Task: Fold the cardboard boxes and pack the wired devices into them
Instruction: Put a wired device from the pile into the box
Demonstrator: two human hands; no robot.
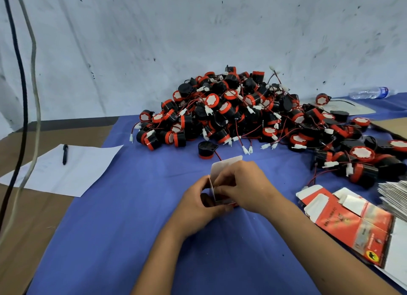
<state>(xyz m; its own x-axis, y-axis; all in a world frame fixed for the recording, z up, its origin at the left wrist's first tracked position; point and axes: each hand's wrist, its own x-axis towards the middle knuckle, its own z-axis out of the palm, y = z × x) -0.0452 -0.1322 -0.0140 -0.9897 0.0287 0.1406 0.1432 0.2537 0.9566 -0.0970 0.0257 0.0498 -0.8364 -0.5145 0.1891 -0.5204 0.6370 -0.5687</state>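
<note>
Both hands meet on a small white-and-red cardboard box [217, 185], partly folded: the left hand [201, 203] closes its grip around the box's lower left side from below, and the right hand [244, 185] pinches its right side from above, fingers curled over the front so much of the box is hidden. A rounded white flap stands up just beyond the right hand's knuckles, and a strip of red printed face shows under its fingers. The box hangs low over the blue cloth-covered surface [136, 206]; whether it touches the cloth cannot be told. Around the grip the cloth lies bare on the near side and to the left, giving open room as far as the cloth's left edge, where brown board begins. Left of the grip and well apart, a white paper sheet [66, 171] straddles that edge, with a black pen [65, 154] on it. Just beyond the grip sits a single black round wired device with a red base [206, 150], and behind it rises the large heap of black-and-red wired devices with white connectors [237, 112], spreading rightward. Right of the grip, near the forearm, lies a stack of flat unfolded red-and-white box blanks [356, 220] running to the surface's right edge.
</note>
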